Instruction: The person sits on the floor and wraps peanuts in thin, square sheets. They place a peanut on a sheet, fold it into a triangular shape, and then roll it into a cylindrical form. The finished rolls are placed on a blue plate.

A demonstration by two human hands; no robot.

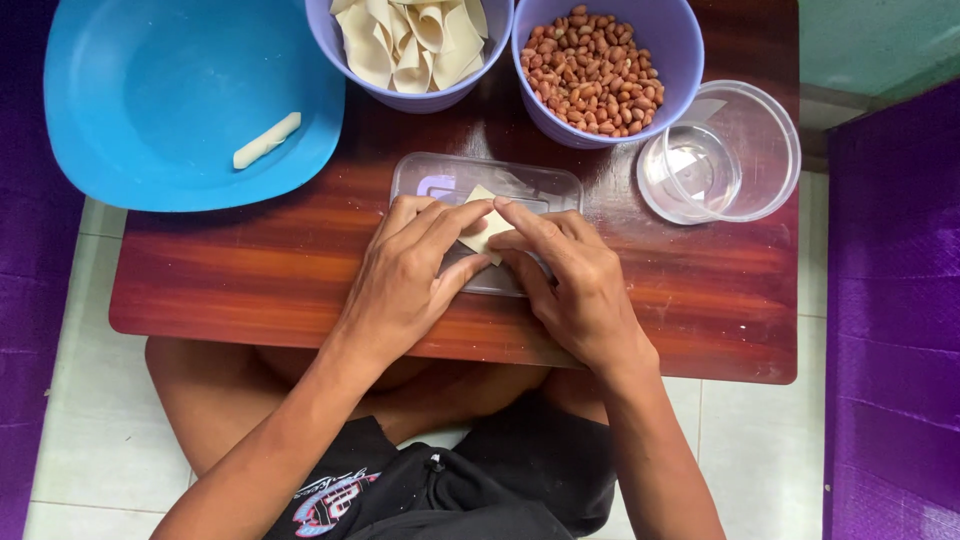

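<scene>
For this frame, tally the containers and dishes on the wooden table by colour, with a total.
Purple round plastic bowls: 2, one of pale pastry sheets and one of peanuts
Blue plastic plate: 1, holding one rolled pastry stick
Clear round plastic tub: 1
Clear rectangular plastic lid: 1, under both hands
Total: 5

No packages, labels, signs or screens are visible on the tabletop (250,270) or around it.
</scene>
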